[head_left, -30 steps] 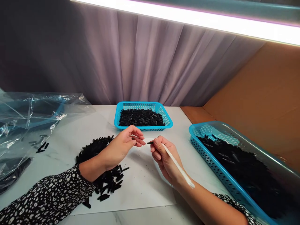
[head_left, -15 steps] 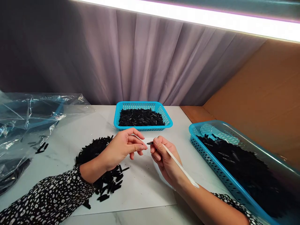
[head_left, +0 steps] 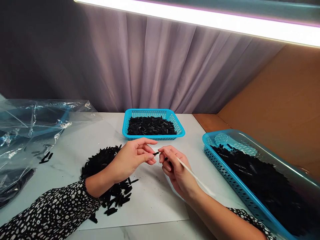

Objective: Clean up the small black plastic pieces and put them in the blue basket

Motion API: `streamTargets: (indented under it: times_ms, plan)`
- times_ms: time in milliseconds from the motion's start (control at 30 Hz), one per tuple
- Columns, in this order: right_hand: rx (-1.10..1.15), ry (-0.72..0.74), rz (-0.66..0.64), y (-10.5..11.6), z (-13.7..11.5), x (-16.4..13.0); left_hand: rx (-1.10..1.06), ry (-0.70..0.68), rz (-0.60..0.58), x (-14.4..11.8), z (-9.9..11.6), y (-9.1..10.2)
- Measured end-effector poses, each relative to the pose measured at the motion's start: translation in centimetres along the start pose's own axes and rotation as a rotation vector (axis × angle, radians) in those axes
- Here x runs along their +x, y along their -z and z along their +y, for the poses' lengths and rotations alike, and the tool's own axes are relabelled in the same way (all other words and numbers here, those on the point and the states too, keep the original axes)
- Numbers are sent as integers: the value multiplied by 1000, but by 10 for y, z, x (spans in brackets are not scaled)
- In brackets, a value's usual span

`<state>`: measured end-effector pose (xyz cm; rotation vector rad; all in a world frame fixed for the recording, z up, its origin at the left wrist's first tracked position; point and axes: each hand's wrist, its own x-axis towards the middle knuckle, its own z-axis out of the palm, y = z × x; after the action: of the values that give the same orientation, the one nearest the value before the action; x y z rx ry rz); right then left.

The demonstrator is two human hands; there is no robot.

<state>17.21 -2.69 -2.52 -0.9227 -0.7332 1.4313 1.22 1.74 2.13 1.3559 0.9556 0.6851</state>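
Observation:
My left hand [head_left: 133,156] pinches a small black sliver [head_left: 156,153] between thumb and fingers. At its other end, the fingertips of my right hand [head_left: 177,166] meet or nearly touch the sliver. A slender white tool [head_left: 191,173], like a thin stick, lies in my right hand and slants back over the wrist. Its working end is hidden in the fingers, so its kind is unclear. Beneath my left forearm spreads a heap of black slivers [head_left: 100,163], loose on a white sheet [head_left: 160,203].
A blue basket [head_left: 125,128] of black slivers stands at the back. On the right, a longer blue basket [head_left: 225,173] holds a bigger dark pile. Clear plastic bags [head_left: 32,116] lie at the left, with a few stray slivers [head_left: 46,157] beside them. A bright light bar [head_left: 200,21] crosses overhead.
My hands have come closer together. A black sliver now shows in the left fingertips; earlier a dark tip stuck out of my right fingers. The white tool has shifted slightly.

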Motion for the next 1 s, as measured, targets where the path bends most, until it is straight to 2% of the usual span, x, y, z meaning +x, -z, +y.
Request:
streamTargets:
  times_ms: [267,333,400,467,533,667,800,1000]
  plan:
    - [-137,51,-2,5,6,3,197,-126,14,0,4,0]
    - [-143,65,1,8,8,4,376,-158,-1,1,9,11]
    - [-142,69,10,9,10,5,692,-180,-31,1,16,27]
    - [-133,60,14,8,10,5,963,-157,-66,-2,20,44]
    - [-117,53,18,7,9,4,1107,-95,-113,-8,18,57]
    - [-90,44,47,3,6,3,1103,-139,-337,-27,0,61]
    - [-57,26,68,-1,2,2,1067,-134,-332,-37,-14,53]
    - [8,-3,54,-5,-5,-2,1009,-4,-418,-35,-8,51]
